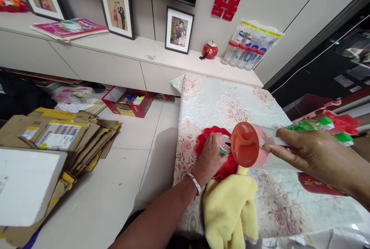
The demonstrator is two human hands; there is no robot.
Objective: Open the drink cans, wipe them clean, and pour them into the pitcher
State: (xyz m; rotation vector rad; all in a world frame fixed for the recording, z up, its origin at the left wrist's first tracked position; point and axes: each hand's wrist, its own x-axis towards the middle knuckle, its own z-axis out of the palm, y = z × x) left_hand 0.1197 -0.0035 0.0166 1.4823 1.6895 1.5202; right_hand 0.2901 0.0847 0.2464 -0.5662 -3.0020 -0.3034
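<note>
My left hand [212, 156], with a bracelet on its wrist, is closed around a drink can [224, 144]. The can's top shows a dark opening. It stands over a red scalloped tray [221, 172], partly hidden by my hand. On the right, my right hand [303, 148] grips the pale handle of an orange-pink plastic cup [245, 145]. The cup is tipped sideways, its mouth facing me, right beside the can's top. Whether any liquid is in the cup, I cannot tell. A yellow plush cloth [231, 206] lies at the tray's near edge.
A flowered tablecloth [219, 102] covers the table. Behind, a cabinet [156, 62] bears framed photos, a red jar [210, 49] and several red-lidded glass bottles [243, 55]. Green-capped packs [315, 124] lie at right. Flattened cardboard [95, 133] and a white box [29, 183] fill the left.
</note>
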